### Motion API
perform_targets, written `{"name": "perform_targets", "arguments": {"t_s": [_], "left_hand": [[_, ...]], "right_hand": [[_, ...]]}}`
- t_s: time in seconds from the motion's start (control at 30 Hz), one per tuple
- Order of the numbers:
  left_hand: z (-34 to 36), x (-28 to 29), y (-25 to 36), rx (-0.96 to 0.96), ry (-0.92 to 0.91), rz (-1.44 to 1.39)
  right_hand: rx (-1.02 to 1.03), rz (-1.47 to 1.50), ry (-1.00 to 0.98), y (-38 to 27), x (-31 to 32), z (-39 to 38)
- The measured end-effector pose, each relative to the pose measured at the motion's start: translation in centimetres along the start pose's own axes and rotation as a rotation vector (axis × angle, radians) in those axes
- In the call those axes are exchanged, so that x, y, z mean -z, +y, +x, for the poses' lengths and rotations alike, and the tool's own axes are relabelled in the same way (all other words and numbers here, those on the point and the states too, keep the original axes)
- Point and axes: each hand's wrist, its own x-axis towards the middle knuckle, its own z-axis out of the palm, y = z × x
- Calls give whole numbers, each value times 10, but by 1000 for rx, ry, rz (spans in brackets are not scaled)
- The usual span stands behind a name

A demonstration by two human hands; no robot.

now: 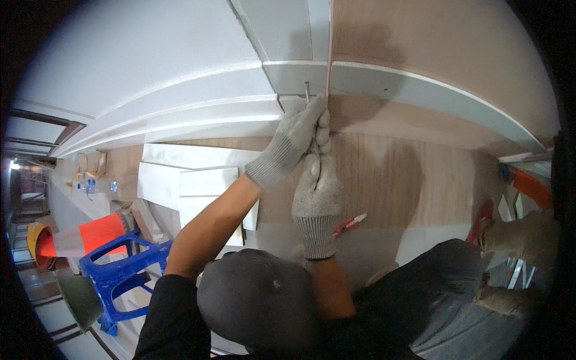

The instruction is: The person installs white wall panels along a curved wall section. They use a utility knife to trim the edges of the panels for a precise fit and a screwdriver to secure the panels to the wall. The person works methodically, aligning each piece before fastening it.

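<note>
Grey work gloves cover both of my hands, which meet at the corner where the pale skirting (294, 78) joins the wall on the right. My left hand (291, 135) is closed, with a thin metal pin with a small head (307, 90) sticking up beyond its fingers against the skirting. Just below it, my right hand (320, 186) is curled with its thumb on top, touching the left hand's fingers. Whatever lies inside the right hand is hidden. A red utility knife (348, 225) rests on the floor just right of my right wrist.
White flat boards (201, 183) lie stacked on the wood-patterned floor (378, 180) at left. A blue plastic stool (117, 270), an orange-and-white traffic cone (102, 234) and a green bucket (78, 297) stand farther left. An orange object (531, 187) sits at far right.
</note>
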Motion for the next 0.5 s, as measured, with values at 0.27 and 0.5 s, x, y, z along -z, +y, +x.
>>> {"name": "perform_targets", "arguments": {"t_s": [0.27,0.5], "left_hand": [[-30,7,-20,-165,111,293],[-36,-13,1,-46,273,662]], "right_hand": [[-294,810,-190,-11,-4,5],[-808,1419,-403,-9,21,20]]}}
